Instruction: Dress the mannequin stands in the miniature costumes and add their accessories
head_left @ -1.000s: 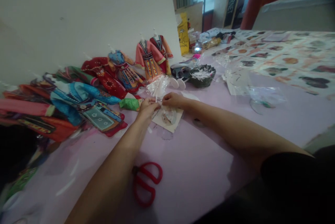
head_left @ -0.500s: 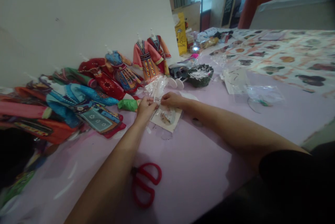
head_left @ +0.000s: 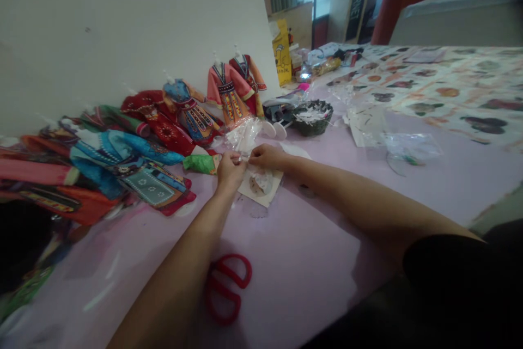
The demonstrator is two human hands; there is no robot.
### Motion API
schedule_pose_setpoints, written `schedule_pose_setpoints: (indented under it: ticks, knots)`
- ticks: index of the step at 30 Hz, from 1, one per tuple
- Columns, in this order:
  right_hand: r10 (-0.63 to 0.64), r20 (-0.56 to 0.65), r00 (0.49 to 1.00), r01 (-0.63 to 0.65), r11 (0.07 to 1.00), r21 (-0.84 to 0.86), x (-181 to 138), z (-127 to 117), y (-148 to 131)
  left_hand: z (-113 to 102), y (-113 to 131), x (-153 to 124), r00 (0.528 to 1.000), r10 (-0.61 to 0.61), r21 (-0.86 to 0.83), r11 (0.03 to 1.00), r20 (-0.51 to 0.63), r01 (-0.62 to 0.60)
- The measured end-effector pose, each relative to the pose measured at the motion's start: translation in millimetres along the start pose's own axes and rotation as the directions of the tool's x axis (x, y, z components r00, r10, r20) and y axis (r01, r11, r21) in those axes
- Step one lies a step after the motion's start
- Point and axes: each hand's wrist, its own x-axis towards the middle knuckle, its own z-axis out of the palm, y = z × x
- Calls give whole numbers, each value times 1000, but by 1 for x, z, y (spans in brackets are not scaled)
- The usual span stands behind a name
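My left hand (head_left: 229,170) and my right hand (head_left: 266,157) meet over the pink table, fingertips close together in a pinch. Something small and pale shows between them, too small and blurred to name. Just below the fingers lies a cream card (head_left: 267,197) with a small whitish piece (head_left: 260,181) on it. Clear plastic wrapping (head_left: 245,134) is bunched just beyond the hands. Left of my left hand lies a crumpled green piece (head_left: 200,163). Red-handled scissors (head_left: 229,289) rest near my left forearm, their blades hidden under it.
Small dressed figures in bright robes (head_left: 229,90) stand and lean along the wall at left. A dark basket (head_left: 312,120) with white shreds sits behind my right hand. Farther right are another card (head_left: 365,126) and a clear plastic bag (head_left: 412,147). A yellow bag (head_left: 281,52) stands at the back.
The fingertips of both hands have drawn closer together, and the pale thing between them stands up less. Forearms, card and scissors have barely shifted.
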Motion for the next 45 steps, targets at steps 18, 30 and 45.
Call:
schedule_pose_setpoints:
  ticks: [18, 30, 45]
  knots:
    - [-35, 15, 999, 36, 993, -110, -5, 0, -7, -9, 11, -24, 998, -21, -69, 998, -62, 17]
    - [-40, 14, 999, 42, 985, -168, -7, 1, -7, -29, 10, -35, 992, 35, -18, 999, -123, -37]
    - [-83, -15, 996, 76, 956, -283, -7, 2, 3, -127, 25, -70, 967, -38, -168, 986, -252, -5]
